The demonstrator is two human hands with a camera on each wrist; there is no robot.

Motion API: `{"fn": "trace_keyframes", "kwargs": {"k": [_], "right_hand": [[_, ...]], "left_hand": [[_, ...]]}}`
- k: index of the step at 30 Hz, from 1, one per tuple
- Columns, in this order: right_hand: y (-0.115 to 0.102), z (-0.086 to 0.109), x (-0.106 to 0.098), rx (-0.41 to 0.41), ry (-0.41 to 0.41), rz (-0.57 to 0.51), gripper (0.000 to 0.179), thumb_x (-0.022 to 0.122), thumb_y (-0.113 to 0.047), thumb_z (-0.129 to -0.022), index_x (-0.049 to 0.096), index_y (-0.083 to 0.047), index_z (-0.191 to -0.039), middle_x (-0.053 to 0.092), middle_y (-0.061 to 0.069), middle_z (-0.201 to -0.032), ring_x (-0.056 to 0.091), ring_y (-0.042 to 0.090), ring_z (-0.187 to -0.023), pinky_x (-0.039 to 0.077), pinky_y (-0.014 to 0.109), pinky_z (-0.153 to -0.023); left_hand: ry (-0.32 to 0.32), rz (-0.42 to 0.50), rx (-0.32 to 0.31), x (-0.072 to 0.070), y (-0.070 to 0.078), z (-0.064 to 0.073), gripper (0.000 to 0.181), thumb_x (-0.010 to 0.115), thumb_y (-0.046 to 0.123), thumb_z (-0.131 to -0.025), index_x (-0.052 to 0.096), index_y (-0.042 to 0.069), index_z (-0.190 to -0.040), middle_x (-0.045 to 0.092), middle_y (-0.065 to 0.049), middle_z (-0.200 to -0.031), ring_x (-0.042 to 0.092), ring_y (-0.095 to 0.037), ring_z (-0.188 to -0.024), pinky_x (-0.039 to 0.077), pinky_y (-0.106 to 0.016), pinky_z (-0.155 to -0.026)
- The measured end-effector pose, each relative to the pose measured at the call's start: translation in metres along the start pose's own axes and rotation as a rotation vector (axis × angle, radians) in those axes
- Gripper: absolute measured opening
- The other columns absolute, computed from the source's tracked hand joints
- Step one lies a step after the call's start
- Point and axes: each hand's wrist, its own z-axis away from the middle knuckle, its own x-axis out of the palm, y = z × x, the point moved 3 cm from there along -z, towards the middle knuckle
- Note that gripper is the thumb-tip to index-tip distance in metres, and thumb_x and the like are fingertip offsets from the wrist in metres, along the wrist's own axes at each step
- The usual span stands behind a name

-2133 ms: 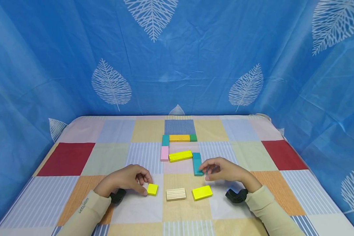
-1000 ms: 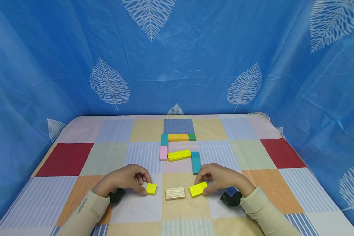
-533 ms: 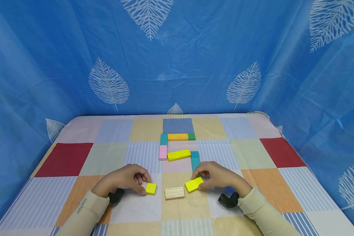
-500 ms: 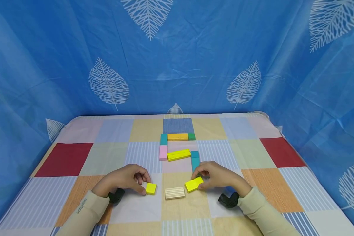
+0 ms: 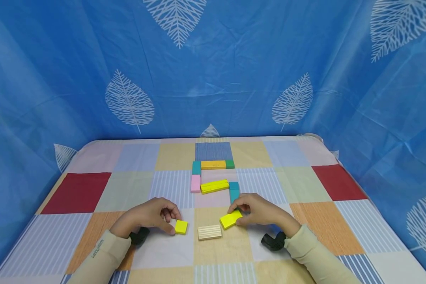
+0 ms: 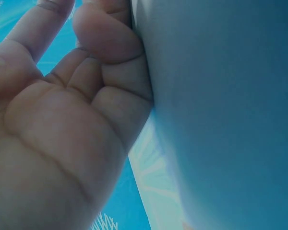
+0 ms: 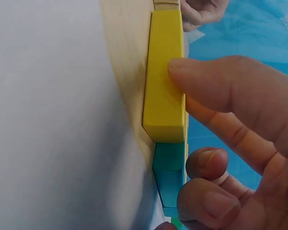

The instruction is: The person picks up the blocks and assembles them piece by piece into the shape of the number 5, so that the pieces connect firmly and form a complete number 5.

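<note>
My left hand (image 5: 152,215) rests on the table with thumb and index finger at the left and back edges of a small square yellow block (image 5: 181,227). This block is out of sight in the left wrist view. My right hand (image 5: 260,211) pinches a longer yellow block (image 5: 230,219), thumb on its near side and index finger behind, the remaining fingers curled. In the right wrist view the thumb presses the long side of that yellow block (image 7: 165,72). Between the hands lies a ridged bare-wood block (image 5: 209,232), close to the yellow block's lower left corner.
Farther back, blocks lie in a bent row: green (image 5: 230,164), orange (image 5: 213,165), teal (image 5: 196,167), pink (image 5: 195,184), two slanted yellow strips (image 5: 214,186) and another teal piece (image 5: 234,191), partly behind my right fingers. A patchwork cloth (image 5: 127,189) covers the table; blue curtains enclose it.
My right hand has come down from beside the teal blocks, taken hold of the longer yellow block and slid it left and slightly back. The left hand and its block stay in place.
</note>
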Motion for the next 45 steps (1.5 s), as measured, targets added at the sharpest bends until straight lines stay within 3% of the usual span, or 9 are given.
{"fn": "trace_keyframes", "kwargs": {"k": [31, 45], "right_hand": [[0.0018, -0.0006, 0.0002, -0.005, 0.02, -0.004, 0.023, 0.085, -0.005, -0.093, 0.079, -0.006, -0.115, 0.054, -0.005, -0.085, 0.042, 0.006, -0.075, 0.038, 0.026, -0.068], [0.0022, -0.0003, -0.0038, 0.006, 0.033, -0.11, 0.021, 0.084, -0.003, -0.093, 0.079, -0.002, -0.113, 0.059, -0.001, -0.087, 0.045, 0.004, -0.071, 0.041, 0.024, -0.065]], "left_hand": [[0.009, -0.004, -0.043, 0.0017, 0.0006, -0.0005, 0.025, 0.093, 0.003, -0.081, 0.078, 0.007, -0.101, 0.064, 0.005, -0.083, 0.054, -0.013, -0.079, 0.046, -0.023, -0.071], [0.003, 0.008, -0.035, 0.0013, 0.001, -0.0002, 0.024, 0.092, 0.003, -0.082, 0.078, 0.006, -0.101, 0.063, 0.004, -0.084, 0.054, -0.012, -0.079, 0.046, -0.023, -0.071]]}}
